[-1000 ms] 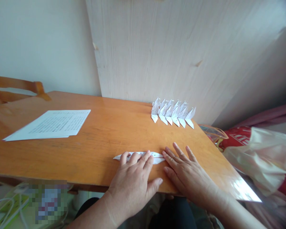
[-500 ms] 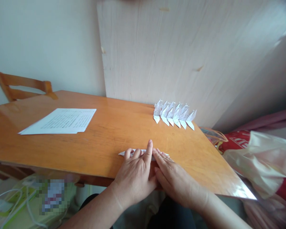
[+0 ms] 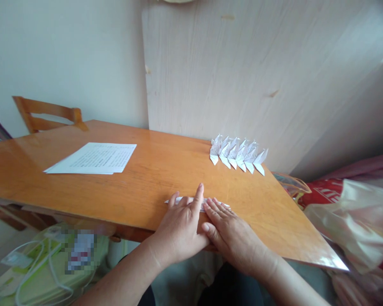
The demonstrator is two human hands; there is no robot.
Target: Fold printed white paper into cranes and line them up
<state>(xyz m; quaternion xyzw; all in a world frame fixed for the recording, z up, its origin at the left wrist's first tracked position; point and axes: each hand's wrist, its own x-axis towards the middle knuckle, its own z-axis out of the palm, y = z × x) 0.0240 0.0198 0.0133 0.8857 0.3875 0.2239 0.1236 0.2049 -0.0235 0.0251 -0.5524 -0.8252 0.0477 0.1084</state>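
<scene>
Near the front edge of the desk [image 3: 140, 187], the left hand [image 3: 181, 227], fingers spread, and the right hand [image 3: 232, 233], fingers together, lie upon the folded paper [image 3: 178, 199]

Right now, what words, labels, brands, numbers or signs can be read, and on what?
No text is legible.
White rectangular paper sheets: printed rows, too small.
Red packaging: white lettering, blurred.
Folded white paper strip: mostly covered, nothing legible.
Pointed white paper pieces: marks too small.
</scene>
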